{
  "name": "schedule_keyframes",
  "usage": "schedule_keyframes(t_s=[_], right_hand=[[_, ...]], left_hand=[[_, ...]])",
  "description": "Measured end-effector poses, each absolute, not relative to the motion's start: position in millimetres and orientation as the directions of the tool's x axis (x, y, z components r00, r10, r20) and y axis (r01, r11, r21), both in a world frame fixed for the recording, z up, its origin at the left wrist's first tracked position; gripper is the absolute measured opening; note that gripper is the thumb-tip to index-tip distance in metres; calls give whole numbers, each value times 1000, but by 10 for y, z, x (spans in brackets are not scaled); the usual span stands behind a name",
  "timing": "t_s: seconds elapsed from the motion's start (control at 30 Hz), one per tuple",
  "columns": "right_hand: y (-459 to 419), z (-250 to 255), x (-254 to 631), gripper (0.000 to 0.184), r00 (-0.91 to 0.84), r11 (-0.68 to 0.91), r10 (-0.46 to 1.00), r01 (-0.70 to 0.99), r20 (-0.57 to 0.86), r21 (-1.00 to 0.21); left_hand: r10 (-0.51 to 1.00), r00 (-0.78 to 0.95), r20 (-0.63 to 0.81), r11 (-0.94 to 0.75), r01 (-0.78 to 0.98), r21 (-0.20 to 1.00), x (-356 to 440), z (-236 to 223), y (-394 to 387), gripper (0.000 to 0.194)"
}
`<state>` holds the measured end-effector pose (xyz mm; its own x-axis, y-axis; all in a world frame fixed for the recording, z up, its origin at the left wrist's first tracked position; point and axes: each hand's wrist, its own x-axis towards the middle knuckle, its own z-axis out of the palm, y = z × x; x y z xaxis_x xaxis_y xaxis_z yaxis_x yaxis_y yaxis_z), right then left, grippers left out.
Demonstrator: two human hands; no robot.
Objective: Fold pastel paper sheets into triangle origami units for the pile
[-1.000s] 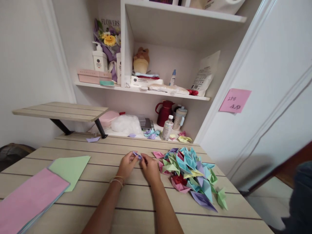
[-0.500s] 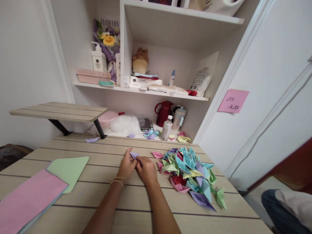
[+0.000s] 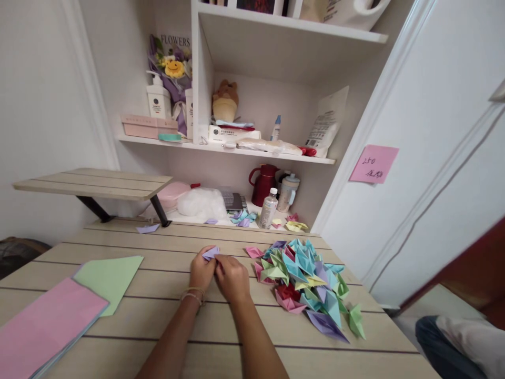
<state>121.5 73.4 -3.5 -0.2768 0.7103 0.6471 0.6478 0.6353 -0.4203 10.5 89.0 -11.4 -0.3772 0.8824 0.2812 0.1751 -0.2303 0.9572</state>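
A small piece of folded purple paper (image 3: pixel 211 253) is pinched between both hands above the middle of the table. My left hand (image 3: pixel 201 270) grips its left side, fingers curled around it. At its right edge, the fingertips of my right hand (image 3: pixel 232 277) press together on the paper. Part of the paper is covered by the fingers. Just right of my hands lies a heap of folded paper boats (image 3: pixel 303 268) in blue, green, pink, purple, yellow and red.
Flat pink paper sheets (image 3: pixel 47 326) and a green sheet (image 3: pixel 112 279) lie at left. A raised wooden stand (image 3: pixel 94 181) is at the back left. A bottle (image 3: pixel 268 209) and a red jug (image 3: pixel 263 184) stand behind the table. A person's leg (image 3: pixel 442 342) shows at lower right.
The purple paper has turned slightly and shows more of its flat face. Both hands have shifted a little to the left with it. The heap of boats looks the same.
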Motion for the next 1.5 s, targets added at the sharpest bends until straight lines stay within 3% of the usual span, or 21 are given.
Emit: schedule_keyframes(t_s=[0.1,0.27,0.43,0.53,0.6,0.77,1.03,1.27,1.5], right_hand=[[718,-30,1199,31,-232,622,720,633,654,-461],[786,-61,1237,27,-11,494,828,488,561,-720],[926,-104,1358,20,68,357,932,-20,355,-934],[969,-116,1413,22,-20,185,979,-333,203,-925],[978,-115,1436,22,-57,102,989,-429,139,-897],[966,-87,1464,23,-93,48,990,-479,105,-876],[924,-43,1487,24,-228,55,961,-400,157,-915],[887,11,1495,30,-242,42,959,-395,148,-918],[914,-22,1498,37,-222,43,961,-459,162,-887]], left_hand=[[865,-401,301,-220,236,947,108,-95,876,25],[911,-284,300,-261,165,951,148,-60,845,30],[968,-80,240,-235,70,970,102,-25,822,39],[977,-13,213,-211,80,974,56,25,791,41],[979,6,203,-203,37,978,40,60,776,40],[982,-11,188,-189,-91,978,29,67,803,38],[980,-81,183,-193,-137,972,-19,-6,860,22],[996,-36,86,-93,-336,937,-42,58,818,32],[990,-81,112,-127,-206,970,-44,57,823,27]])
